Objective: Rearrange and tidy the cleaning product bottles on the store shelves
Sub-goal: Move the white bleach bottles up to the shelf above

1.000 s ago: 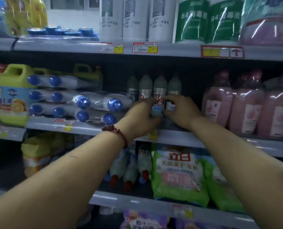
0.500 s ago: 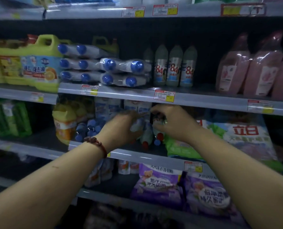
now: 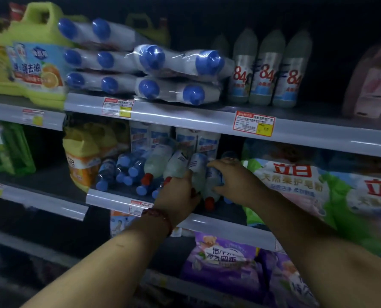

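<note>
On the middle shelf (image 3: 118, 200) lie several pale bottles with red caps (image 3: 157, 161), necks toward me. My left hand (image 3: 177, 196), with a red bracelet at the wrist, closes around one red-capped bottle (image 3: 197, 174). My right hand (image 3: 236, 181) grips the neighbouring red-capped bottle (image 3: 211, 187) from its right side. Small blue-capped bottles (image 3: 123, 168) lie to their left. Upright white bottles (image 3: 198, 141) stand behind them. One shelf up, three "84" bottles (image 3: 267, 74) stand upright.
Wrapped packs of blue-capped bottles (image 3: 176, 72) are stacked on the upper shelf next to a green jug (image 3: 34, 61). A yellow jug (image 3: 82, 158) and green bottles (image 3: 9, 147) sit at left. Green powder bags (image 3: 300, 185) fill the right; purple bags (image 3: 225, 261) lie below.
Both hands left the "84" bottles on the upper shelf, dropped one shelf lower and closed on the lying red-capped bottles. My view tilted down and moved closer.
</note>
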A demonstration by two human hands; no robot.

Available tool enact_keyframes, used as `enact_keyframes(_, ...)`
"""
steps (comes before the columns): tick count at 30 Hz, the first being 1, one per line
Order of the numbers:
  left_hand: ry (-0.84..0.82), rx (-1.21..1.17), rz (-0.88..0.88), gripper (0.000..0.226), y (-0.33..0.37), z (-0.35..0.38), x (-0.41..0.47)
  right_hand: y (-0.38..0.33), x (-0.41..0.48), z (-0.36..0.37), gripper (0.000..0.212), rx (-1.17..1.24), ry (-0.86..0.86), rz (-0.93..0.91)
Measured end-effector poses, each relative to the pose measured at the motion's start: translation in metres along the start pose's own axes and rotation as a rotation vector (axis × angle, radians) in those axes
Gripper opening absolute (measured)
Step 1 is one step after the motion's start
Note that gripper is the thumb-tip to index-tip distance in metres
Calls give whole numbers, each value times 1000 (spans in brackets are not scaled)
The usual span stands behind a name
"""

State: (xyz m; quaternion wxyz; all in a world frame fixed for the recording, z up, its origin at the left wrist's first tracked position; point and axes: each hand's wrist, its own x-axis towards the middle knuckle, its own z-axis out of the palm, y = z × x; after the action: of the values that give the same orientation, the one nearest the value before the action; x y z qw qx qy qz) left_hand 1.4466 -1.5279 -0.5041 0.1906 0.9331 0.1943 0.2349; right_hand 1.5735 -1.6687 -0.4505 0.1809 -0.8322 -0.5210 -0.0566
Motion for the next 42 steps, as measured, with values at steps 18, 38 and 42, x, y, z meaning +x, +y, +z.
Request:
enact_keyframes(18, 381, -960, -363, 30, 16, -84, 22, -39, 53, 31, 74, 132, 165, 17)
enact_keyframes(38, -201, -695, -81, 47, 4, -123, -59, -108, -21, -91, 48, 618, -107, -53)
enact_keyframes(42, -147, -762, -10, 58, 40, -136, -71, -118, -42, -120, 39, 682, -24, -39)
